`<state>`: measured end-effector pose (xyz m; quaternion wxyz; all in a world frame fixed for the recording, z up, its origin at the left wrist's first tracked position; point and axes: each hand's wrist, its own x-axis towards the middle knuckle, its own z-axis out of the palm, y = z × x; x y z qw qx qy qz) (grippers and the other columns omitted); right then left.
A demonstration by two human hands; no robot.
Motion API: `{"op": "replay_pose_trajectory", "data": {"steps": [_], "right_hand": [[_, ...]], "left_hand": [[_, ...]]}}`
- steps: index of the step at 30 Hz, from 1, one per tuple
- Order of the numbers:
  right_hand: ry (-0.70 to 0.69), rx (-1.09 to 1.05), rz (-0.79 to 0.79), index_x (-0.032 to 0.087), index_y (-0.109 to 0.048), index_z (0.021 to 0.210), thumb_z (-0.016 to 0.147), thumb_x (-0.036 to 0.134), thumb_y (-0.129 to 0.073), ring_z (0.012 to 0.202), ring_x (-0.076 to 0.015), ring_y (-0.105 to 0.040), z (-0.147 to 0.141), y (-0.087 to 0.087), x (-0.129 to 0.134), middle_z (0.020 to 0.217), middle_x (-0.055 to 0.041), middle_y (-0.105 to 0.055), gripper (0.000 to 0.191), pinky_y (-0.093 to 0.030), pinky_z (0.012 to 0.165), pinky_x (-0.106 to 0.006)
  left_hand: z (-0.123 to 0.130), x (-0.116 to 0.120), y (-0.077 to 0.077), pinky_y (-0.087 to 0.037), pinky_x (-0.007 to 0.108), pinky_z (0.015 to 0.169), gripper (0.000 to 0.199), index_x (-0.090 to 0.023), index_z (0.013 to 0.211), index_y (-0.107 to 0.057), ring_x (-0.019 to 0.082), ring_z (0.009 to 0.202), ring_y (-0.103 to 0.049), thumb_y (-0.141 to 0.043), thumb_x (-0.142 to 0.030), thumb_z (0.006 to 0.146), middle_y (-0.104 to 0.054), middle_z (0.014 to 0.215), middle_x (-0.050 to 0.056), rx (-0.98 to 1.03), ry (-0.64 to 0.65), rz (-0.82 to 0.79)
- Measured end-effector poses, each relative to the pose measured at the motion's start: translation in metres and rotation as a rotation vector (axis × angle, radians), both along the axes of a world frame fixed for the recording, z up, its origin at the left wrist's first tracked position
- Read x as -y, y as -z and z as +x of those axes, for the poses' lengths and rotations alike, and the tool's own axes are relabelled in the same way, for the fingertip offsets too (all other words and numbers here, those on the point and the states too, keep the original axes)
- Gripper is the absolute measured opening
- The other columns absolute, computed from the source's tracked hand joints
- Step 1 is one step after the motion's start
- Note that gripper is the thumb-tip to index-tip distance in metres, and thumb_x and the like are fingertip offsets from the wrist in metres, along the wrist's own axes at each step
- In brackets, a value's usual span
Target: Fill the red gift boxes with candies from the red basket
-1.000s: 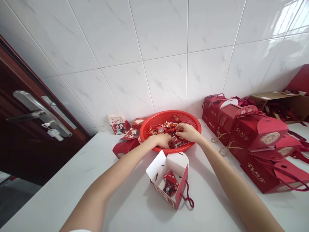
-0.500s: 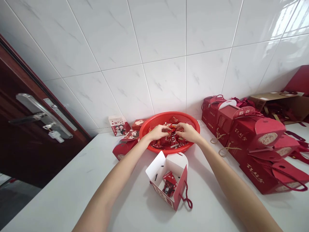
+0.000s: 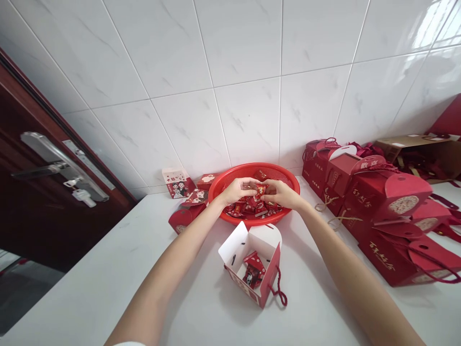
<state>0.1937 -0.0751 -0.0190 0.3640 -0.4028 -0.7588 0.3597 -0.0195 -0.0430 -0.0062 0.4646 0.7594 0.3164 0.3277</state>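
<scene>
Both hands are over a red plastic basket (image 3: 230, 174) filled with red-wrapped candies (image 3: 248, 209). My left hand (image 3: 239, 189) and my right hand (image 3: 281, 193) meet near its middle, fingers closed around a red-wrapped candy (image 3: 260, 191) held between them. In front of the basket stands an open red gift box (image 3: 271, 276) with a white inside, its flaps up and a dark red cord handle on its right side. A few red-wrapped candies (image 3: 253, 269) lie inside this box.
Closed red gift boxes (image 3: 374, 202) are stacked on the right, with a cardboard carton (image 3: 406, 142) behind them. Small decorated boxes (image 3: 178, 185) stand left of the basket against the tiled wall (image 3: 248, 120). A dark door (image 3: 32, 206) is at the left edge of the white table (image 3: 118, 269).
My hands have come closer together and risen slightly from the candies, now with a red-wrapped candy between the fingers. The open gift box stays in place.
</scene>
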Motion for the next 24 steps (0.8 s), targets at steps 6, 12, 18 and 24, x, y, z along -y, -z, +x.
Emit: {"op": "replay_pose_trajectory", "data": {"steps": [6, 12, 18, 24], "right_hand": [[0.101, 0.025, 0.002, 0.016, -0.064, 0.105, 0.074, 0.013, -0.062, 0.068, -0.0156, -0.063, -0.002, 0.002, 0.000, 0.071, 0.0023, -0.065, 0.031, -0.048, 0.063, -0.025], [0.117, -0.011, -0.034, 0.018, -0.060, 0.115, 0.078, 0.023, -0.067, 0.074, -0.0172, -0.067, -0.003, 0.000, 0.002, 0.082, -0.0014, -0.072, 0.037, -0.051, 0.067, -0.028], [0.122, -0.076, -0.049, 0.019, -0.057, 0.072, 0.077, 0.045, -0.069, 0.055, -0.0140, -0.058, -0.002, -0.001, 0.003, 0.063, 0.0011, -0.064, 0.028, -0.043, 0.052, -0.025], [0.233, -0.213, -0.124, 0.021, -0.052, 0.066, 0.072, 0.035, -0.067, 0.055, -0.0143, -0.058, -0.001, -0.006, 0.006, 0.061, 0.0009, -0.063, 0.021, -0.046, 0.053, -0.026]], "left_hand": [[0.000, -0.004, 0.003, -0.052, 0.038, 0.095, 0.040, -0.012, 0.112, -0.068, 0.020, 0.098, -0.067, -0.075, -0.020, 0.073, -0.073, 0.103, 0.009, 0.003, -0.129, 0.043], [0.002, -0.001, 0.000, -0.051, 0.035, 0.096, 0.038, -0.013, 0.115, -0.065, 0.017, 0.099, -0.067, -0.069, -0.015, 0.078, -0.072, 0.108, 0.008, 0.031, -0.229, 0.137], [0.006, 0.007, -0.002, -0.052, 0.033, 0.092, 0.044, -0.012, 0.123, -0.063, 0.018, 0.100, -0.067, -0.071, -0.018, 0.080, -0.071, 0.108, 0.009, -0.035, -0.096, 0.052], [0.008, 0.014, -0.003, -0.054, 0.028, 0.076, 0.025, -0.012, 0.105, -0.070, 0.017, 0.084, -0.068, -0.058, -0.012, 0.083, -0.073, 0.097, 0.007, -0.356, -0.027, -0.033]]}}
